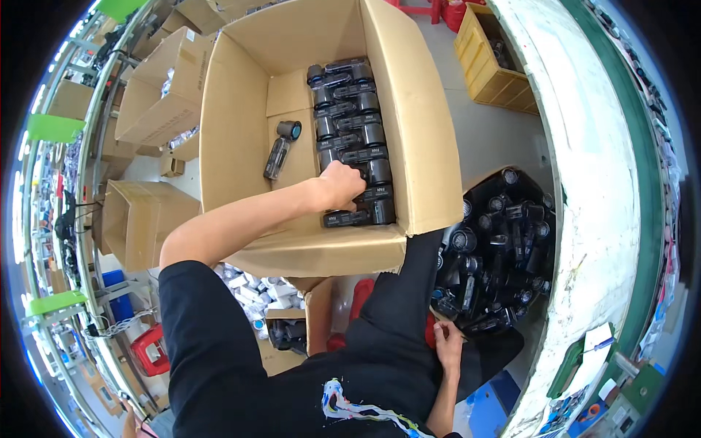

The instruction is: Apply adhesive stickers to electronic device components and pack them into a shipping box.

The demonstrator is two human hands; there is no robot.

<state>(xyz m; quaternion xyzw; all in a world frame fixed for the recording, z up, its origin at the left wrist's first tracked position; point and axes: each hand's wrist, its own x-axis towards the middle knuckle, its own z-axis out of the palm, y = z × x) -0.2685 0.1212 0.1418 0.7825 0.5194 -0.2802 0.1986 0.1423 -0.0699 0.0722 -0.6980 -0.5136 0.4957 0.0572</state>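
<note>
Inside a big cardboard box [427, 146], my left hand [339, 184] is closed with bent fingers on a black handheld fan [374, 193] near the close end of a packed stack. Several similar black fans [358, 117] lie side by side along the box's right wall. One loose fan [282, 150] with a round head lies apart on the box floor, left of the stack. My right hand [447, 342] rests low by my leg, its fingers loosely bent and apart, with nothing visible in it. Beside it is a heap of black fans [504, 241].
A white-edged workbench [584, 182] curves along the right. Behind the heap stands a yellow crate [493, 69]. Open cartons [146, 226] line the left, near a metal rack. Below the big box are small white boxes [259, 292] and a carton of black items [288, 332].
</note>
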